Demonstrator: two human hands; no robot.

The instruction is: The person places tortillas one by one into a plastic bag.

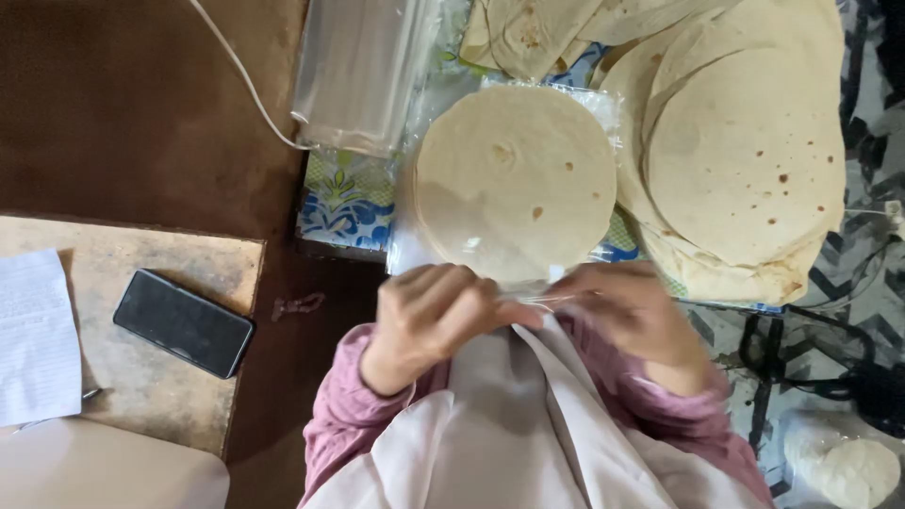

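A stack of round flatbreads (514,179) lies inside a clear plastic bag (411,247) on a patterned cloth. My left hand (434,316) and my right hand (632,306) meet at the bag's near edge, both with fingers closed on the plastic opening. The right hand is blurred. Pink sleeves and a pale garment show below the hands.
A large loose pile of flatbreads (749,160) sits to the right, more flatbreads (528,33) at the top. A stack of clear bags (353,71) and a white cable (240,80) lie at upper left. A black phone (184,322) and white paper (36,335) rest on a board at left.
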